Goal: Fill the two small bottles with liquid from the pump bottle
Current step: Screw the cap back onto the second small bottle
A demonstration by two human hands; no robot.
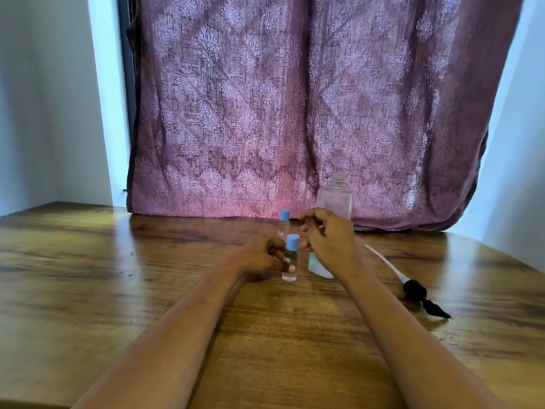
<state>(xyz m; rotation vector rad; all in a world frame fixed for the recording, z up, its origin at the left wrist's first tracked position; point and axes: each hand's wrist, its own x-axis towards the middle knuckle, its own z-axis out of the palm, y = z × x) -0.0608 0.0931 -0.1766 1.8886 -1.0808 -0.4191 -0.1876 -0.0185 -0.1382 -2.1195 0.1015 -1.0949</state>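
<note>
Small bottles (290, 258) clear, upright, blue-capped

**A Wooden Table and a Purple Curtain**

A big brown wooden table (118, 290) fills the bottom of the view. Its top is shiny, and light glows on it. Behind the table hangs a purple-pink curtain (295, 98) with a flower pattern. Light shines through the cloth. Pale walls (44, 98) stand on both sides. A dark frame (125, 69) shows by the curtain's left edge.

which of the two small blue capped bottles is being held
The nearer small bottle, gripped by the left hand; the farther small bottle with the label stands free behind it.
</note>
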